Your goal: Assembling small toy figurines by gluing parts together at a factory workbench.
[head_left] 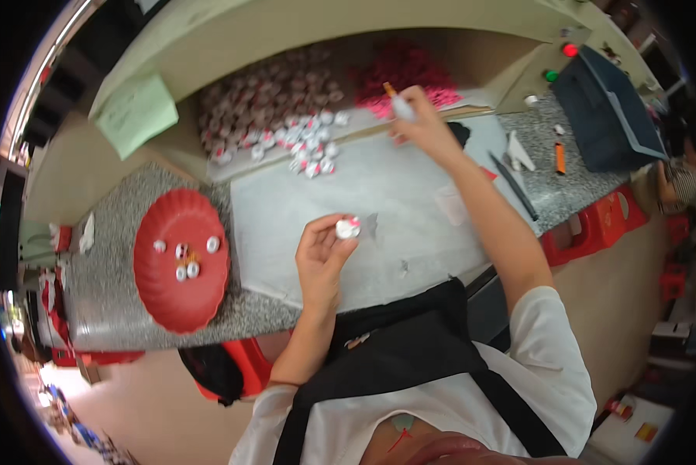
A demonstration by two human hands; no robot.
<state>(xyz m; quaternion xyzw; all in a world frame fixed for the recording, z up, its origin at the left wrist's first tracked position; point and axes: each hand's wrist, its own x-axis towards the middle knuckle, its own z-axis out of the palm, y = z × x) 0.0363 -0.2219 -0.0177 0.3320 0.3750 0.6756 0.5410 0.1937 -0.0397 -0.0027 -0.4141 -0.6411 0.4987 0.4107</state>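
My left hand [321, 252] is closed, pinching a small round white piece with pink-red marks [348, 227] above the white sheet [286, 209]. My right hand [427, 132] is raised at the far side of the sheet. Its fingers are wrapped round a small white squeeze bottle with a yellow-orange tip [401, 108], the tip directed up and away. Just beyond that bottle lies a heap of small bright pink pieces [402, 66]. Farther left spreads a large pile of similar white and red round pieces [267, 97], some spilling onto the sheet.
At left stands a red scalloped dish [158, 298] with several round pieces inside. To the right lie a black pen-like tool [515, 186], an orange lighter-shaped object [560, 158] and a dark blue-grey bin [596, 108]. A pale green paper [142, 116] hangs at upper left; red stools [604, 225] stand below.
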